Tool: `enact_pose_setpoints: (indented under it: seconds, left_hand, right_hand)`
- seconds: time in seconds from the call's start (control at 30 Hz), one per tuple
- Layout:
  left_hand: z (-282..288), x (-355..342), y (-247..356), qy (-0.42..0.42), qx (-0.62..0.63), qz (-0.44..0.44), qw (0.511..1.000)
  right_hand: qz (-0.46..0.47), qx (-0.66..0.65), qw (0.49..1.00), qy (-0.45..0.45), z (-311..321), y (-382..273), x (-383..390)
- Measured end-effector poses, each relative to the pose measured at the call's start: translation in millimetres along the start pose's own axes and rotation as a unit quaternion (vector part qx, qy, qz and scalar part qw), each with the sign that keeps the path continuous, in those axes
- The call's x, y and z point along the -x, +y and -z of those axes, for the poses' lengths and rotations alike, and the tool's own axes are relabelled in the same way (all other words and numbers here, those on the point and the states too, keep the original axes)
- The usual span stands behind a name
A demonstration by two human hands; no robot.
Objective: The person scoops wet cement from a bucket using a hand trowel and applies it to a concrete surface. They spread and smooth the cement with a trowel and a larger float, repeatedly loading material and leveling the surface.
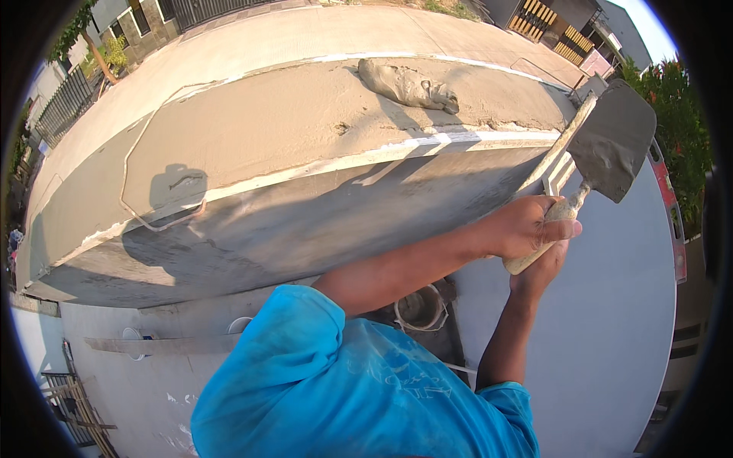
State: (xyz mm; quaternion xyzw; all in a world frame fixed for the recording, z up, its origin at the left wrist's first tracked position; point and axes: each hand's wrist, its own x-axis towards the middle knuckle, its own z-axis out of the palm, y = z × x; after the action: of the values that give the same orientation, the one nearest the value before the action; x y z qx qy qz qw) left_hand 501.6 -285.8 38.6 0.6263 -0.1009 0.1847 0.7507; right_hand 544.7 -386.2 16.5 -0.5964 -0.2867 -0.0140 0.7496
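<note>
A trowel with a broad grey blade (pixel 615 139) and a cement-crusted handle is held up at the right, past the end of the wall. My right hand (pixel 544 269) is closed around its handle from below. Close against it, my left hand (pixel 523 227) is closed on a flat plastering float (pixel 561 145), which is seen nearly edge-on beside the trowel blade. Its grip is mostly hidden by the fingers. To the left, a lump of wet mortar (pixel 405 84) lies on the plastered wall top (pixel 282 114), apart from both tools.
A pale batten (pixel 328 164) runs along the wall's near edge, with a bent metal rod (pixel 127 168) across the top at left. Below my arms stands a bucket (pixel 421 308) with grey contents. A plank (pixel 164 346) lies lower left, and a red level (pixel 672 217) is at far right.
</note>
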Motion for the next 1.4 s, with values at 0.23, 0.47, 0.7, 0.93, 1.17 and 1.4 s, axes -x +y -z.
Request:
enact_pose_setpoints:
  seconds: [0.23, 0.47, 0.7, 0.93, 1.17, 1.4]
  left_hand:
    - [47.6, 120.0, 76.1, 0.007, 0.01, 0.15, 0.989]
    - [127.2, 286.9, 67.9, 0.107, -0.316, 0.313, 0.889]
    - [150.1, 346.5, 22.8, 0.082, -0.313, 0.358, 0.876]
    - [162.6, 374.8, 7.9, 0.116, -0.259, 0.375, 0.883]
    - [165.2, 400.1, 9.9, 0.216, -0.202, 0.411, 0.862]
    - [153.3, 399.1, 8.4, 0.244, -0.222, 0.426, 0.842]
  right_hand:
    - [0.094, 0.171, 0.979, -0.064, 9.4, -28.3, -73.1]
    - [0.195, 0.559, 0.796, -0.124, -82.9, -79.7, -95.7]
    - [0.246, 0.629, 0.682, -0.282, -222.4, -66.5, -49.9]
    - [0.222, 0.678, 0.648, -0.266, -228.7, -36.2, -67.1]
    - [0.158, 0.698, 0.656, -0.24, -181.5, -10.5, -128.0]
    - [0.014, 0.641, 0.715, -0.279, -140.4, 1.7, -181.9]
